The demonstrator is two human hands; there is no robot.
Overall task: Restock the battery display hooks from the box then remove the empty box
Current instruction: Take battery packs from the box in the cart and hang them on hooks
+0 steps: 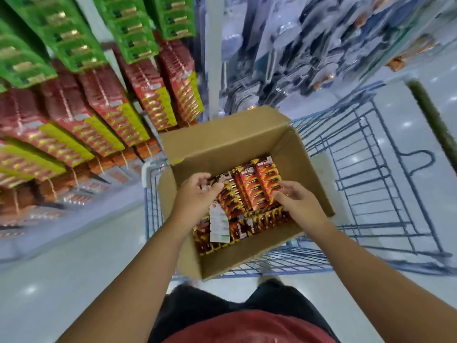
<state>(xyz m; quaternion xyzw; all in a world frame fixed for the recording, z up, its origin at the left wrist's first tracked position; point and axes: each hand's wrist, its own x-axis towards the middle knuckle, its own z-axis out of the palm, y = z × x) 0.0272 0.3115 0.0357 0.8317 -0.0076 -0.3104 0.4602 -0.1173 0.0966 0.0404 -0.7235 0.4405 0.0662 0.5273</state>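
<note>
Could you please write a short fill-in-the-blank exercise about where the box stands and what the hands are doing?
1. The cardboard box rests on a blue wire shopping ____.
2. Both hands reach into the box; the left hand holds a strip of battery ____.
3. On the display hooks, the green packs hang ____ the red packs.
4. The box is not yet ____.

Missing words: cart; packs; above; empty

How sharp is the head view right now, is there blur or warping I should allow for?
Head view: the box, packs and both hands, left hand and right hand, are fairly sharp; the hanging display and cart are smeared by motion blur; wide-angle warping bends the shelves at the edges; ceiling lights glare off the floor.
</note>
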